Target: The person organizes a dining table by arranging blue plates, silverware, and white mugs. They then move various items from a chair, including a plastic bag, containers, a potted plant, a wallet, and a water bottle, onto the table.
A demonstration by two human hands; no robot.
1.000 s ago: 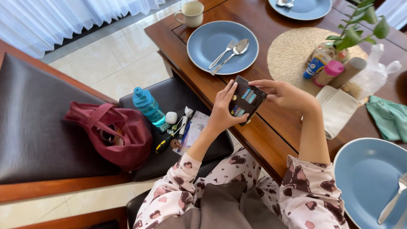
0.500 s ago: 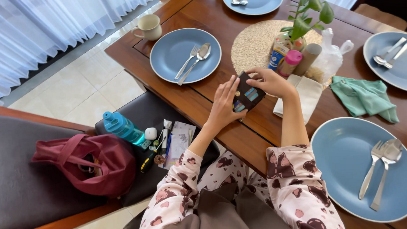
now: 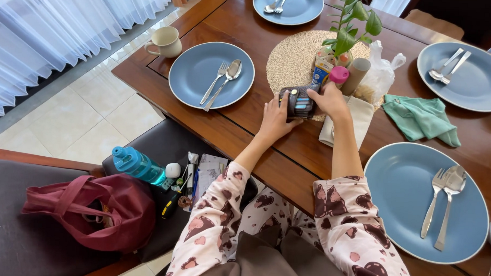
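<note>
I am holding a small dark pouch [image 3: 297, 102] between both hands over the wooden bench [image 3: 245, 138], at the near edge of the round woven mat [image 3: 292, 58]. My left hand [image 3: 274, 116] is gripping its left side and underside, fingers curled against it; my right hand [image 3: 327, 100] is clamping its right end, so the two hands are sitting close together with the pouch between them. The pouch is showing coloured stripes on its face. Just behind my right hand a pink-capped bottle [image 3: 338, 77] and a cardboard tube [image 3: 356, 75] are standing beside a potted plant [image 3: 348, 27]. A folded cream cloth [image 3: 360, 117] is lying under my right wrist. A blue plate [image 3: 196, 79] with fork and spoon is sitting to the left, another blue plate [image 3: 401, 198] to the right. A green cloth [image 3: 420, 118] is lying beyond it. On the seat at left, a blue bottle [image 3: 137, 164] is lying beside a red bag [image 3: 99, 212].
</note>
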